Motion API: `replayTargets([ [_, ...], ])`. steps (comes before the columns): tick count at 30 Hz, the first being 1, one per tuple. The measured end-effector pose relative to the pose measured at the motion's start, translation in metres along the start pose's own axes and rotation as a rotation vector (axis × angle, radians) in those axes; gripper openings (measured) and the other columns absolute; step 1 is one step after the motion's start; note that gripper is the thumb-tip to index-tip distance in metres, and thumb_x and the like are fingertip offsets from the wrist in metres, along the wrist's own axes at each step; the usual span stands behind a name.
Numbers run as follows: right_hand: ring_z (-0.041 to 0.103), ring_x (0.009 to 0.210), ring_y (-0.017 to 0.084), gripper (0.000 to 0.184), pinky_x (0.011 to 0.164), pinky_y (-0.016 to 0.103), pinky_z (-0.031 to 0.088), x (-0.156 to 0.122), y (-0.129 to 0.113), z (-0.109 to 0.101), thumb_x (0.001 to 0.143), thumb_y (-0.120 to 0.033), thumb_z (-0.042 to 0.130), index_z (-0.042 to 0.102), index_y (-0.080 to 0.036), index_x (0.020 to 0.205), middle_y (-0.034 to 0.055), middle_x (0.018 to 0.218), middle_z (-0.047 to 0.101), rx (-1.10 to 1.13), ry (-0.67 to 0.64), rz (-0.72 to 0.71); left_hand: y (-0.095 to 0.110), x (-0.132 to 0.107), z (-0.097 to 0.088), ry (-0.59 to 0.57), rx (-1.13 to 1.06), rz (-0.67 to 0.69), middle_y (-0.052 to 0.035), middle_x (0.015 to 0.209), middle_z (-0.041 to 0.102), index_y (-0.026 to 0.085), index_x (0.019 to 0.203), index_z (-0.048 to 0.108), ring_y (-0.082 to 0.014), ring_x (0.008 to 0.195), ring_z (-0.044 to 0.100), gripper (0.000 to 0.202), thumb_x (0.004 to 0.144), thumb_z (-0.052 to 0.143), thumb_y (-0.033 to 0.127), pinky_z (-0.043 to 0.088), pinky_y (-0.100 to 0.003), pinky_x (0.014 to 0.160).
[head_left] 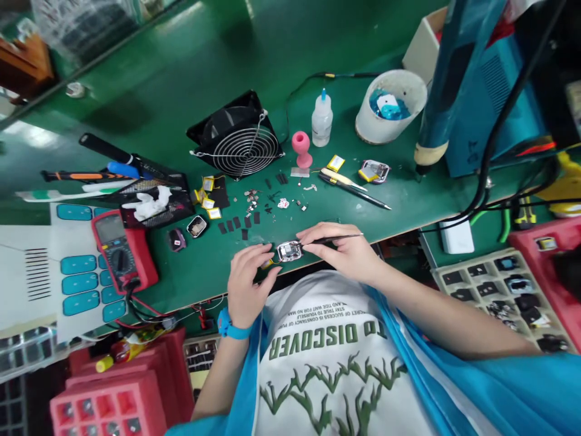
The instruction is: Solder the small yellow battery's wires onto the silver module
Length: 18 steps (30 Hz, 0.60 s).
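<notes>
Obscuring yellow battery (267, 264) partly: left fingers (254, 252).

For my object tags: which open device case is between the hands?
The case nearest the shirt, between left hand and right hand; the left-side case and right-side case lie away from both.

Filled mostly by a green bench top (318, 36), running aslant, smooth and faintly glossy. Bounded at upper left by a straight greyish rail (95, 61), with blurred clutter beyond. Edged on the near side by a thin pale strip (402, 232), dark underneath. Below at right, part of a second green surface (488, 236). Lit from above, with whitish glare (39, 134) at far left and soft dark patches (115, 112) nearby. Very dark towards the upper right corner.
</notes>
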State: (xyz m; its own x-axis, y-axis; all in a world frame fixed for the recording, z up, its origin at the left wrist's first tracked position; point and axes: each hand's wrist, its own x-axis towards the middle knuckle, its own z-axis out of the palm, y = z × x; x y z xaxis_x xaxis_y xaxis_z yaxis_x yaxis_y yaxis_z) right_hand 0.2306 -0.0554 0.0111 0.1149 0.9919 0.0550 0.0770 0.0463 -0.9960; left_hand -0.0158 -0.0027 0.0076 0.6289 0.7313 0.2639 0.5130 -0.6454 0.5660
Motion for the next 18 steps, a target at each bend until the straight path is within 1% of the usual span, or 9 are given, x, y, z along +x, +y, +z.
replayTargets([
  [3,0.076,0.100,0.013,0.012,0.094,0.024,0.061,0.001,0.000,0.007,0.098,-0.023,0.069,0.079,-0.016,0.097,0.0064,0.107,0.079,-0.032,-0.027,-0.024,0.004,0.008,0.005,0.002,0.043,0.025,-0.0041,0.118,0.075,0.021,0.117,0.066,-0.0199,0.114,0.066,0.022,0.097,0.075,0.016,0.052,-0.036,0.103],
  [7,0.073,0.088,0.010,0.013,0.083,0.022,0.058,-0.003,-0.003,0.010,0.099,-0.024,0.068,0.078,-0.017,0.096,0.0037,0.097,0.078,-0.111,-0.035,-0.047,0.006,0.016,0.006,0.054,0.167,0.006,-0.0023,0.101,0.073,0.021,0.111,0.069,-0.0199,0.099,0.064,0.014,0.099,0.072,0.015,0.050,-0.036,0.089],
  [11,0.072,0.084,0.010,0.013,0.080,0.022,0.057,-0.010,-0.005,0.012,0.100,-0.023,0.067,0.078,-0.017,0.095,0.0038,0.094,0.077,-0.121,-0.030,-0.080,0.006,0.020,0.006,0.040,0.136,-0.025,-0.0013,0.096,0.072,0.021,0.103,0.070,-0.0191,0.097,0.064,0.007,0.100,0.069,0.014,0.049,-0.035,0.086],
  [13,0.074,0.090,0.011,0.013,0.083,0.023,0.060,-0.011,-0.004,0.014,0.100,-0.022,0.067,0.077,-0.016,0.096,0.0048,0.098,0.078,-0.103,-0.013,-0.101,0.005,0.021,0.006,0.049,0.122,-0.026,-0.0010,0.096,0.072,0.021,0.102,0.071,-0.0187,0.096,0.064,0.007,0.101,0.069,0.015,0.049,-0.036,0.086],
  [15,0.077,0.100,0.013,0.013,0.090,0.025,0.062,-0.011,-0.002,0.016,0.100,-0.021,0.066,0.077,-0.017,0.097,0.0052,0.102,0.079,-0.101,0.014,-0.128,0.005,0.020,0.008,0.058,0.118,-0.021,-0.0011,0.096,0.072,0.021,0.101,0.072,-0.0187,0.096,0.064,0.007,0.102,0.067,0.016,0.049,-0.036,0.086],
  [18,0.077,0.107,0.015,0.014,0.094,0.028,0.064,-0.010,0.001,0.018,0.101,-0.019,0.064,0.077,-0.017,0.097,0.0054,0.101,0.079,-0.145,0.023,-0.171,0.008,0.019,0.010,0.066,0.126,-0.037,-0.0014,0.095,0.073,0.022,0.099,0.072,-0.0191,0.096,0.066,0.010,0.103,0.064,0.017,0.050,-0.037,0.085],
])
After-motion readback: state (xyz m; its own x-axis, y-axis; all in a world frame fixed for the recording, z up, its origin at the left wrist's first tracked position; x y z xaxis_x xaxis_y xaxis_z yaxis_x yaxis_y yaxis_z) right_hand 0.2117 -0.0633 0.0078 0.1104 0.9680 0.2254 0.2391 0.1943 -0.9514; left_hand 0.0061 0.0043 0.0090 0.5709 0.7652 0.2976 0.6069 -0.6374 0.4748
